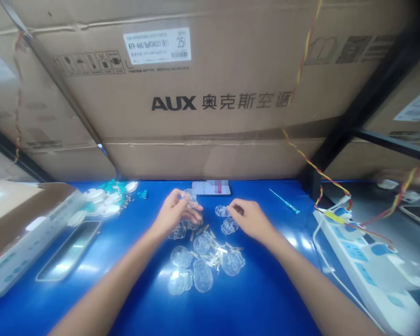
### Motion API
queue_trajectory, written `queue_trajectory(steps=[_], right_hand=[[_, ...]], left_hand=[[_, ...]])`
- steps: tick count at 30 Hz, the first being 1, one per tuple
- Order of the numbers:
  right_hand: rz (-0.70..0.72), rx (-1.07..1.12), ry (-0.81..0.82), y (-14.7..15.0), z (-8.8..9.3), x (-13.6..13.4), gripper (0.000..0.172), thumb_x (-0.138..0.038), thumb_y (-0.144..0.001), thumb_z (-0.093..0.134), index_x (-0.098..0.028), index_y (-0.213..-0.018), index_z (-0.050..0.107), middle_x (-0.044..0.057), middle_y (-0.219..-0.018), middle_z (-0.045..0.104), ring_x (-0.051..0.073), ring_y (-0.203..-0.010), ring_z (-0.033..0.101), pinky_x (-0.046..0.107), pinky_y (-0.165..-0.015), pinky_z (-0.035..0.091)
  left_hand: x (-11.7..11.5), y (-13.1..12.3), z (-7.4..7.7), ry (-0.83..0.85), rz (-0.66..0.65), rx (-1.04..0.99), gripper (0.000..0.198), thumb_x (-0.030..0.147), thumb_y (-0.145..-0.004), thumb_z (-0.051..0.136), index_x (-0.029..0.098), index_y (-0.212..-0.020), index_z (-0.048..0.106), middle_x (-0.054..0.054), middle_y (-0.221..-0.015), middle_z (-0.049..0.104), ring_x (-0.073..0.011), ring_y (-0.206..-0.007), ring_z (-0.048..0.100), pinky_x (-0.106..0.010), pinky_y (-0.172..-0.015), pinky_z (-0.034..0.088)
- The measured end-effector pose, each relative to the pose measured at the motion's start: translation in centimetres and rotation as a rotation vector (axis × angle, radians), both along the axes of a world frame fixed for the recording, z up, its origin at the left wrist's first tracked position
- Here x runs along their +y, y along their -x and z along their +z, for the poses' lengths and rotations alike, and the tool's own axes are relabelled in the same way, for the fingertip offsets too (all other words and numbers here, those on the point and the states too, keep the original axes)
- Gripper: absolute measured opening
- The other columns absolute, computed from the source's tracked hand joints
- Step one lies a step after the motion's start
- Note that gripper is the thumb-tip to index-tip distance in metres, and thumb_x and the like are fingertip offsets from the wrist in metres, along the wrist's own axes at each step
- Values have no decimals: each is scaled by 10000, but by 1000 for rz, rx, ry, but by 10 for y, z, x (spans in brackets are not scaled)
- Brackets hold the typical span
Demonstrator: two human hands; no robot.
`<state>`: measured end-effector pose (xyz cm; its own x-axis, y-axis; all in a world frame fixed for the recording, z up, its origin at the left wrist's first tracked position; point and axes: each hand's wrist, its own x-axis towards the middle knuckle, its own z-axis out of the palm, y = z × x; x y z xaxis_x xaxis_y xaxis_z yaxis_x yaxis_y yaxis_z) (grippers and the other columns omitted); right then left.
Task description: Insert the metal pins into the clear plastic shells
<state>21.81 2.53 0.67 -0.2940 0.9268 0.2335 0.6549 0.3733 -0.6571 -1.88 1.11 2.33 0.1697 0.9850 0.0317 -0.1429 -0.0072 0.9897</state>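
Observation:
My left hand (pixel 178 209) is closed on a clear plastic piece (pixel 189 198), raised above the blue table. My right hand (pixel 247 215) has its fingertips pinched at the edge of another clear plastic piece (pixel 222 211); whether it lifts that piece or only touches it I cannot tell. One more clear piece (pixel 229 226) lies just below the right fingers. Between my forearms several rounded transparent pieces (pixel 203 276) are spread out, with small metal strips (pixel 210 249) scattered among them. Some clear pieces are partly hidden beneath my left hand.
A lit phone (pixel 212 188) lies behind my hands. At left are white and teal parts (pixel 107 198), a second phone (pixel 69 251) and an open box (pixel 31 233). A screwdriver (pixel 285 202) and a power strip (pixel 367 261) with cables sit right. Another person's hand (pixel 392 177) shows far right.

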Motion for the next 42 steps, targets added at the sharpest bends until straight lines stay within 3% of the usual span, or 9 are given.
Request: queue_trajectory(steps=[4, 7, 13, 19, 25, 30, 34, 37, 42], right_hand=[[170, -51, -50, 10, 4, -12, 95, -234, -848, 558, -195, -821, 640, 2, -738, 621, 138, -655, 548, 244, -606, 390], [261, -146, -201, 24, 4, -23, 147, -172, -848, 569, -212, -966, 649, 36, -904, 609, 172, -851, 546, 276, -726, 405], [320, -410, -309, 41, -5, -29, 121, -151, -870, 544, -193, -856, 656, 48, -839, 578, 194, -847, 500, 314, -746, 383], [309, -433, -325, 40, -8, -27, 152, -107, -871, 510, -179, -778, 605, 50, -802, 580, 189, -813, 501, 294, -711, 391], [221, -132, -292, 34, -3, -26, 142, -115, -889, 464, -189, -849, 578, 35, -811, 612, 170, -779, 544, 283, -714, 413], [-20, 290, -32, 30, 4, -22, 94, -177, -855, 501, -190, -801, 577, 0, -690, 629, 135, -590, 570, 235, -559, 426], [-30, 491, 112, 29, 11, -21, 62, -203, -815, 549, -180, -778, 593, 11, -700, 657, 143, -600, 613, 232, -555, 467], [-27, 491, 29, 31, 15, -25, 58, -173, -796, 568, -176, -762, 615, 14, -711, 668, 149, -639, 633, 243, -611, 493], [-24, 389, -314, 35, 13, -36, 117, -113, -800, 566, -189, -776, 651, 20, -793, 683, 149, -731, 635, 255, -696, 497]], left_hand=[[2, 1, 1, -6, 90, -56, 246, 311, -844, 567, 199, -908, 358, -81, -791, 724, -223, -581, 697, -332, -522, 542], [2, -1, 0, 10, 133, -107, 282, 270, -826, 566, 191, -1017, 374, -88, -793, 725, -227, -585, 699, -325, -522, 540], [-1, -6, 0, 89, 84, -188, 331, 196, -781, 577, 150, -1087, 457, -118, -840, 723, -221, -619, 704, -290, -537, 532], [0, -10, -4, 166, 74, -228, 291, 179, -760, 582, 143, -1026, 472, -134, -833, 724, -215, -577, 694, -290, -517, 527], [0, -8, -11, 140, -6, -165, 295, 190, -775, 604, 154, -1030, 461, -136, -856, 721, -209, -599, 696, -282, -531, 528], [-7, -14, -12, 107, -162, -75, 366, 286, -811, 635, 165, -1100, 446, -128, -850, 710, -214, -596, 693, -296, -518, 533], [-11, -19, -14, 103, -246, -11, 402, 319, -813, 647, 166, -1121, 439, -117, -822, 703, -217, -595, 692, -300, -511, 537], [-13, -21, -16, 107, -285, 8, 396, 331, -820, 641, 166, -1125, 450, -104, -806, 699, -212, -594, 691, -297, -512, 540], [-18, -27, -16, 144, -324, -24, 417, 354, -803, 661, 162, -1109, 453, -99, -786, 700, -214, -574, 688, -293, -496, 535]])
